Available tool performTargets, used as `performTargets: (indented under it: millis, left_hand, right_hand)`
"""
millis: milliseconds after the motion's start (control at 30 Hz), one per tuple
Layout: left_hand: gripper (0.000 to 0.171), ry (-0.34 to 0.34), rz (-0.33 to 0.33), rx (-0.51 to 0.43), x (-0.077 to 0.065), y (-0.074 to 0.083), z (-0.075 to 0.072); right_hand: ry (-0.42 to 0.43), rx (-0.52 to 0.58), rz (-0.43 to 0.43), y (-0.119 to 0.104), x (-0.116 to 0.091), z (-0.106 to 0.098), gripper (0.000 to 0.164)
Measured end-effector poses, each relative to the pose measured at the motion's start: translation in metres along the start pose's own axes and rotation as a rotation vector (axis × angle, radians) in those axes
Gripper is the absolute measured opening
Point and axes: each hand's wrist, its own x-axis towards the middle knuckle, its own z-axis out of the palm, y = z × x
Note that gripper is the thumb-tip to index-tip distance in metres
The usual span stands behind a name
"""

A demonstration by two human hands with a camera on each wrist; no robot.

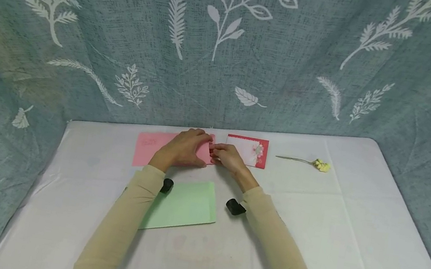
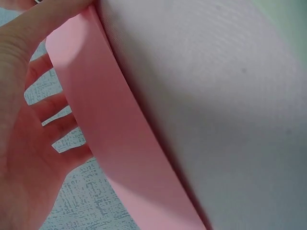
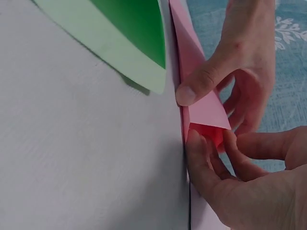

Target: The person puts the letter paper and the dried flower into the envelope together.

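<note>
A pink envelope (image 1: 150,147) lies near the table's back edge, with faint writing on its left part. Across its right part my left hand (image 1: 186,146) grips it, thumb at the near edge and fingers at the far one. In the left wrist view the pink paper (image 2: 105,105) passes between thumb and fingers. At the envelope's right end my right hand (image 1: 230,158) holds the mouth with bent fingers. The right wrist view shows that mouth gaping, its red inside (image 3: 208,129) visible and the right fingertips at it, partly hidden.
A light green envelope (image 1: 183,207) lies in front, partly under the left forearm. Right of the hands is a red-bordered white card (image 1: 244,151) with printed flowers. Farther right lies a thin-stemmed item with a yellow flower-like head (image 1: 321,166). A leaf-patterned cloth (image 1: 223,84) hangs behind the table.
</note>
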Motion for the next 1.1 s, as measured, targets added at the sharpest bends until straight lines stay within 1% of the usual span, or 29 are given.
performTargets:
  millis: [100,200,333,433,500,600,700,800,933,1000,1100]
  left_hand:
    - [0.076,0.002,0.002,0.002,-0.001,0.0,0.0]
    - [0.077,0.01,0.006,0.005,-0.001,0.001,0.0]
    - [0.079,0.02,0.002,0.011,-0.002,0.002,0.001]
    - [0.079,0.027,0.001,0.02,-0.003,0.003,0.001]
    - [0.079,0.03,0.001,0.021,-0.004,0.003,0.001]
    - [0.078,0.033,0.001,0.021,-0.004,0.002,0.002]
    - [0.077,0.031,-0.009,0.014,-0.004,0.002,0.002]
    - [0.077,0.03,-0.014,0.0,-0.004,0.002,0.002]
    - [0.077,0.027,-0.015,-0.018,-0.003,0.002,0.003]
    - [0.077,0.028,-0.019,-0.024,-0.003,0.003,0.002]
    - [0.077,0.03,-0.026,-0.029,-0.004,0.003,0.002]
  right_hand:
    - [-0.03,-0.019,-0.014,-0.001,-0.002,-0.001,0.034]
    - [-0.062,-0.062,-0.032,-0.002,-0.006,-0.005,0.036]
    - [-0.067,-0.146,-0.075,-0.004,-0.012,-0.014,0.035]
    - [-0.022,-0.173,-0.09,-0.005,-0.015,-0.023,0.034]
    - [0.032,-0.177,-0.089,-0.005,-0.017,-0.03,0.033]
    - [0.125,-0.158,-0.064,-0.006,-0.019,-0.041,0.032]
    - [0.192,-0.181,-0.056,-0.007,-0.021,-0.055,0.032]
    - [0.224,-0.202,-0.032,-0.006,-0.024,-0.072,0.033]
    - [0.234,-0.198,-0.005,-0.004,-0.027,-0.092,0.033]
    - [0.237,-0.184,-0.008,-0.003,-0.029,-0.1,0.033]
    - [0.262,-0.181,-0.036,0.0,-0.031,-0.11,0.033]
